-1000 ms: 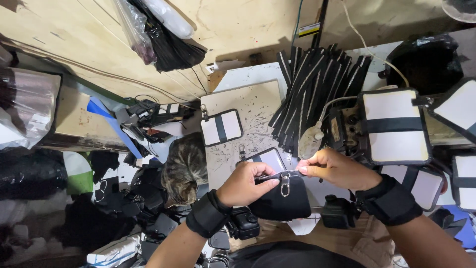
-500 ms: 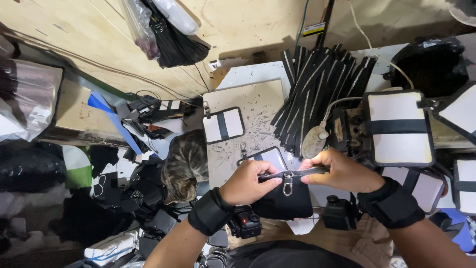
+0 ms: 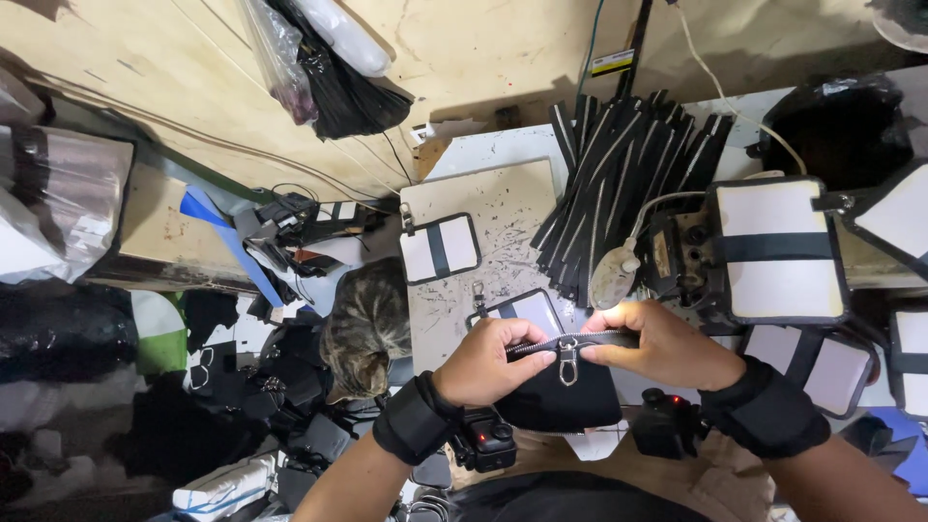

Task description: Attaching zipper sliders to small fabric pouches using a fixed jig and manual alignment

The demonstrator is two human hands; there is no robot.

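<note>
My left hand (image 3: 491,362) and my right hand (image 3: 660,344) both pinch the top edge of a small black pouch (image 3: 564,394) along its zipper. A metal zipper pull (image 3: 568,359) hangs between my thumbs. The pouch is held over the scratched work board (image 3: 498,208), just in front of my lap. Under the pouch lies a white-and-black panel piece (image 3: 525,311); another such panel (image 3: 440,247) lies farther up the board. Both wrists wear black bands with small devices.
A fan of black zipper strips (image 3: 619,184) lies behind my hands. Larger white-and-black panels (image 3: 778,249) are stacked at the right. A tabby cat (image 3: 365,331) sits at the left of the board amid black scraps and straps. Plastic bags (image 3: 319,58) hang on the wall.
My hands and the pouch stay nearly in place; my fingers have shifted slightly along the zipper, and the view has drifted a little.
</note>
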